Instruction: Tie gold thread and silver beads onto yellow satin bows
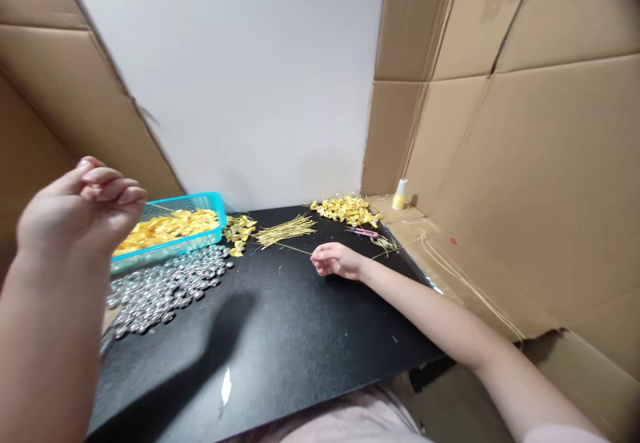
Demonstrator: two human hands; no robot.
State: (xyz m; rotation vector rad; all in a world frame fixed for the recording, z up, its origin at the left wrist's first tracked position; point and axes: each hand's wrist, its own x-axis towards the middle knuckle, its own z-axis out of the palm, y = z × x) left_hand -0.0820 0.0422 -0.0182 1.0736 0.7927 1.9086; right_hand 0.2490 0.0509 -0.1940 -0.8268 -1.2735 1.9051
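Note:
My left hand is raised at the left, its fingers closed in a pinch on one end of a thin gold cord. Over the middle of the black table my right hand pinches the other end between thumb and fingertips. The cord runs in a straight line between both hands, passing in front of a blue basket of yellow ribbon pieces. Behind the right hand lies a bundle of similar gold cords. Small yellow pieces lie between basket and bundle.
Many silver beads spread in front of the basket. At the back are a heap of yellow ribbon pieces, pink-handled thread snips, loose cord offcuts and a thread cone. Cardboard walls flank the black table.

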